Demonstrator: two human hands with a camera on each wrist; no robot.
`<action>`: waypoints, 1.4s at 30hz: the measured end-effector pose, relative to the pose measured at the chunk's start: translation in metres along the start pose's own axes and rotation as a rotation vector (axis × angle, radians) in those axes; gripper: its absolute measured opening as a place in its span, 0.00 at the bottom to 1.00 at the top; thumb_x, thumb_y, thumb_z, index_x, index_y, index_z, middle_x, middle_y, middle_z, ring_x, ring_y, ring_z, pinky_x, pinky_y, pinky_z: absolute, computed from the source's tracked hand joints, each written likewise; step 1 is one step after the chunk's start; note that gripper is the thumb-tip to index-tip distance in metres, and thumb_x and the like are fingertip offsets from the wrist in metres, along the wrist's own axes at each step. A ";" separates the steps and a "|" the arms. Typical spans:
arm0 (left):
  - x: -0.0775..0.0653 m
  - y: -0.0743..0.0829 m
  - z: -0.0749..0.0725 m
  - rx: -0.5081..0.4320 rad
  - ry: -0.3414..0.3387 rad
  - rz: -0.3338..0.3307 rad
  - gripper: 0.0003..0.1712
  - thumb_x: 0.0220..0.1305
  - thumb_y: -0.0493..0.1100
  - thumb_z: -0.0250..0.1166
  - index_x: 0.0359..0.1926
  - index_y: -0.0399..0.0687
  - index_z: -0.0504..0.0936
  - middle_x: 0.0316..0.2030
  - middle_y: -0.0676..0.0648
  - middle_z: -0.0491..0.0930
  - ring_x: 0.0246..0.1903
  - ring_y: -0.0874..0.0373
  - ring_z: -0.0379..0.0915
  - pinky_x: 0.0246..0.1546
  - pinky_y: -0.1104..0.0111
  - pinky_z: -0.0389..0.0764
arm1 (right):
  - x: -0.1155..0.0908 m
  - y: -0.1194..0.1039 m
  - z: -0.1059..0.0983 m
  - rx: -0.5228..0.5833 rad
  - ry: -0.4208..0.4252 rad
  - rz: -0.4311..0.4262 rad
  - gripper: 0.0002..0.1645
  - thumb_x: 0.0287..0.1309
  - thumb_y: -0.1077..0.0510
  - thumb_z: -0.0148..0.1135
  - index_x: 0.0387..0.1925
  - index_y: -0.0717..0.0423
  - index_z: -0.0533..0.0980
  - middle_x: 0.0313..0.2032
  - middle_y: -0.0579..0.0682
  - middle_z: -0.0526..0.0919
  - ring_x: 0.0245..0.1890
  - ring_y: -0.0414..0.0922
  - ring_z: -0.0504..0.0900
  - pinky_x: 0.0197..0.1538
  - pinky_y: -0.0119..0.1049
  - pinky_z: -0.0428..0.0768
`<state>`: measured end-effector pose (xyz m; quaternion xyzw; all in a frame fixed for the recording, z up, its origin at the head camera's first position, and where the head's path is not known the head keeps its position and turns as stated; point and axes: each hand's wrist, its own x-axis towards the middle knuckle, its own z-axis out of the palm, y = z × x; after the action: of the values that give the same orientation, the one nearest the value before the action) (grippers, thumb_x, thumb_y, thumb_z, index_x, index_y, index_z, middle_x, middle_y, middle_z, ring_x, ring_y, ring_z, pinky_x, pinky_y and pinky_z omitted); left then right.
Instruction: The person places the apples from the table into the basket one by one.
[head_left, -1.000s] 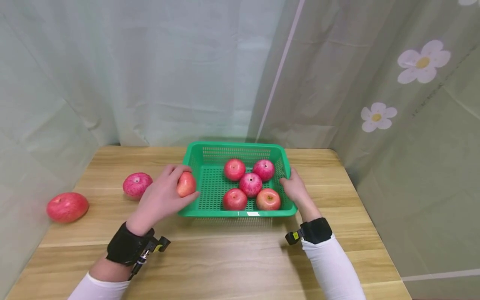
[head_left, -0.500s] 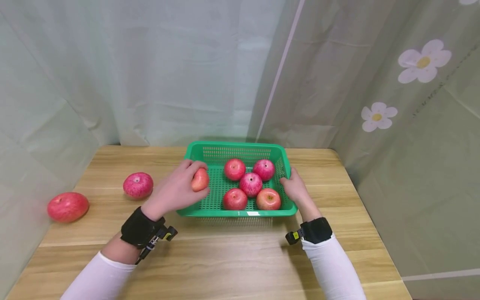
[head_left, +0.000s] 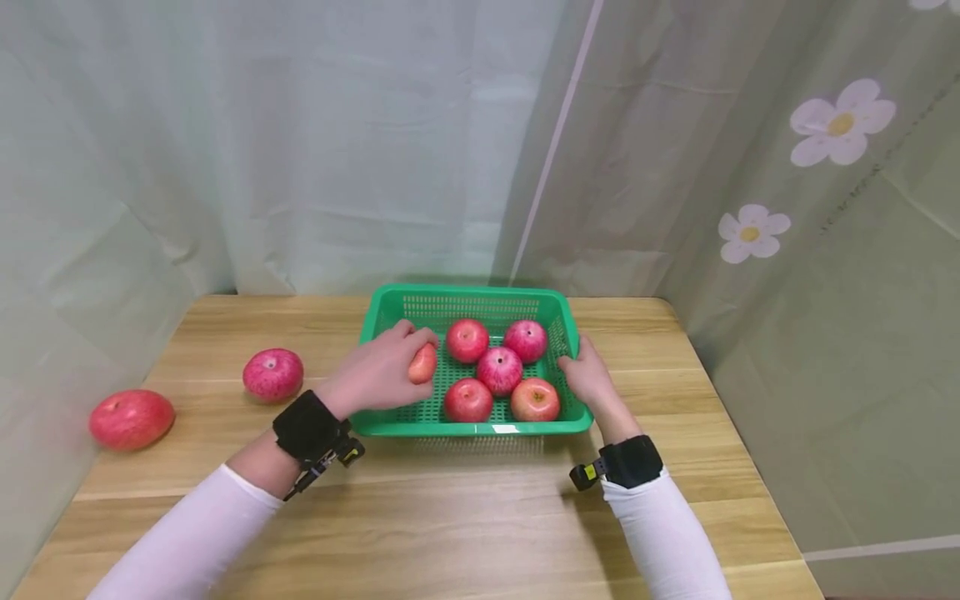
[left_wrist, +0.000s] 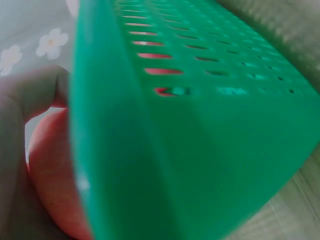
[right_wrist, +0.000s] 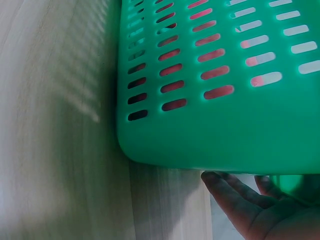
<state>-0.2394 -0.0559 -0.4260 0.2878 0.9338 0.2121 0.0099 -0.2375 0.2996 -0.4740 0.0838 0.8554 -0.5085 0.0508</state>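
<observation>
In the head view my left hand [head_left: 382, 371] grips a red apple [head_left: 423, 364] over the left part of a green plastic basket [head_left: 420, 430]. Fingers curl over the apple's far side, with the thumb on the near side. The left wrist view shows that apple [left_wrist: 52, 170] beyond the basket's wall [left_wrist: 200, 150], partly hidden by it. My right hand [head_left: 588, 375] holds the basket's right side, thumb over the rim and fingers outside. Several apples sit inside toward the right, among them a striped one [head_left: 499, 371] in the middle and a paler one [head_left: 535, 400] near the front.
On the wooden table [head_left: 465, 517], left of the basket, lie a pinkish striped apple [head_left: 273, 374] and a larger-looking red apple [head_left: 132, 419] near the left edge. A pale curtain [head_left: 375, 150] with printed flowers hangs behind and beside the table.
My left hand has carried the apple rightward, from the basket's left rim to over its inside. The right hand stays on the basket's right side, and the other apples have not moved.
</observation>
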 end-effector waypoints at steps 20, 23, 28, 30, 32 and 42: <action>0.024 0.005 -0.002 0.101 -0.337 0.073 0.29 0.54 0.46 0.75 0.57 0.51 0.79 0.44 0.44 0.70 0.38 0.51 0.71 0.27 0.63 0.74 | 0.002 0.004 0.003 -0.009 0.010 -0.004 0.34 0.79 0.59 0.48 0.79 0.62 0.56 0.72 0.67 0.69 0.72 0.64 0.69 0.71 0.65 0.69; 0.025 0.008 -0.006 0.102 -0.371 0.066 0.29 0.55 0.45 0.76 0.59 0.51 0.79 0.45 0.44 0.70 0.38 0.51 0.72 0.28 0.63 0.75 | 0.002 0.003 0.003 -0.008 0.016 -0.005 0.34 0.79 0.59 0.48 0.79 0.62 0.56 0.73 0.67 0.69 0.72 0.64 0.69 0.72 0.65 0.69; 0.034 0.015 -0.015 0.144 -0.443 0.083 0.29 0.56 0.43 0.76 0.60 0.53 0.78 0.48 0.43 0.70 0.37 0.51 0.73 0.31 0.63 0.76 | 0.001 0.002 0.001 -0.012 0.013 -0.002 0.34 0.79 0.59 0.48 0.80 0.62 0.55 0.73 0.66 0.68 0.73 0.64 0.68 0.72 0.66 0.68; 0.042 0.017 -0.018 0.150 -0.487 0.097 0.29 0.57 0.43 0.76 0.59 0.54 0.77 0.50 0.42 0.69 0.38 0.51 0.73 0.33 0.62 0.76 | 0.001 0.003 0.000 -0.012 0.012 -0.001 0.35 0.78 0.59 0.48 0.80 0.62 0.55 0.74 0.67 0.68 0.73 0.64 0.68 0.72 0.65 0.68; 0.049 0.020 -0.018 0.149 -0.530 0.104 0.28 0.57 0.44 0.76 0.58 0.54 0.76 0.52 0.42 0.69 0.38 0.52 0.74 0.35 0.62 0.77 | 0.000 0.003 0.000 -0.010 0.013 0.003 0.35 0.78 0.59 0.49 0.80 0.62 0.55 0.74 0.66 0.68 0.73 0.64 0.68 0.72 0.65 0.68; 0.065 0.029 -0.006 0.227 -0.599 -0.013 0.31 0.55 0.41 0.79 0.58 0.54 0.76 0.67 0.35 0.67 0.42 0.50 0.77 0.37 0.61 0.79 | 0.000 0.008 0.005 -0.004 0.025 -0.018 0.36 0.78 0.60 0.49 0.80 0.63 0.54 0.73 0.68 0.68 0.72 0.65 0.69 0.71 0.66 0.69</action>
<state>-0.2792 -0.0018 -0.4024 0.3307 0.9090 0.0123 0.2534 -0.2362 0.2992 -0.4828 0.0824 0.8576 -0.5063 0.0359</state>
